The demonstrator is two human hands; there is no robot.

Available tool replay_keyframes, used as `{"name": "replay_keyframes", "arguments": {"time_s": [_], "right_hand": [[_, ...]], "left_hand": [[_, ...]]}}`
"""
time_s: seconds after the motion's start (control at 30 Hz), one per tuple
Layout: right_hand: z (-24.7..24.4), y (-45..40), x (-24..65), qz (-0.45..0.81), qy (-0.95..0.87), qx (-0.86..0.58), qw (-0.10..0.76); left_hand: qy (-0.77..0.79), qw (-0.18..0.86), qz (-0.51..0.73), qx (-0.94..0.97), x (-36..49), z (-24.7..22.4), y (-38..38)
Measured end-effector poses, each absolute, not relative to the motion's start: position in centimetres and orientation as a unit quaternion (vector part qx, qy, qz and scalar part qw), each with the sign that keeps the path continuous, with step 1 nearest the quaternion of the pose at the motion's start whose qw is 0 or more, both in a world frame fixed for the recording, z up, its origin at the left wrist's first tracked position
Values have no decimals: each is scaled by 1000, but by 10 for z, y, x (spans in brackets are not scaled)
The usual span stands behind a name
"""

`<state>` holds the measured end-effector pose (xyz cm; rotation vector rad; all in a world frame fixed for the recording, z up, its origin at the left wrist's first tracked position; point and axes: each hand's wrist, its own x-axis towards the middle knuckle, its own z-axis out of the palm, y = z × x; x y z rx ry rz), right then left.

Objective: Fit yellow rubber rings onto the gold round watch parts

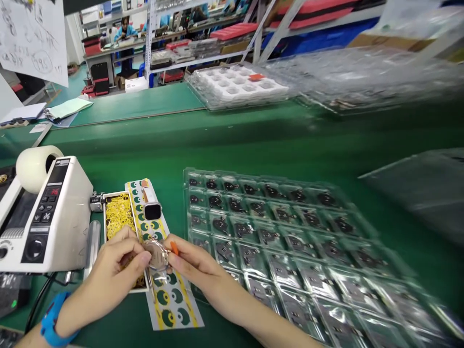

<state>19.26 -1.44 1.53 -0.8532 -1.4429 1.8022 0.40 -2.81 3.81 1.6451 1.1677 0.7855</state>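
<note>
We hold a small round watch case (158,254) between both hands: the left hand (116,268) pinches its left edge with thumb and fingertips closed on it, and the right hand (192,261) closes on its right edge, where a bit of orange (174,248) shows at the fingertips. What that orange piece is, we cannot tell. The case hangs just above a printed strip (170,295) with green dots and yellow borders.

To do this well, we judge that we should keep the pinch on the rim only, off the glassy face, and keep both wrists low so the part stays steady over the strip. A light grip ought to do; the case looks smooth and slippery.

The case is shiny and rounded, metal or clear plastic; blur hides which. Farther up the strip lies a square watch (152,209) with a dark glossy face and a pale strap. Just left of the strip a shallow box (119,217) holds thin yellow rubber bands in a loose tangle. Beyond it stands a white tape dispenser (47,212), boxy, with a matte roll (34,166) on top. To the right lies a clear blister tray (290,241), thin and glossy, its pockets holding small dark parts. The bench (152,145) is a flat green mat.
</note>
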Motion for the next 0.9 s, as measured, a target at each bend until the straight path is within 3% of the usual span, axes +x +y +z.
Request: {"name": "replay_keyframes", "arguments": {"time_s": [0.33, 0.57, 0.67, 0.8, 0.9], "right_hand": [[15, -18, 195, 690, -558, -327, 326], [16, -18, 198, 649, -590, -352, 326], [18, -16, 200, 655, -576, -341, 349], [18, -17, 199, 690, -555, -311, 345], [16, -18, 195, 722, -536, -285, 333]], "left_hand": [[480, 406, 327, 705, 8, 35, -33], [538, 206, 287, 765, 9, 35, -31], [552, 159, 333, 748, 5, 37, -28], [463, 233, 458, 722, 4, 38, -27], [394, 325, 449, 733, 6, 37, -29]]}}
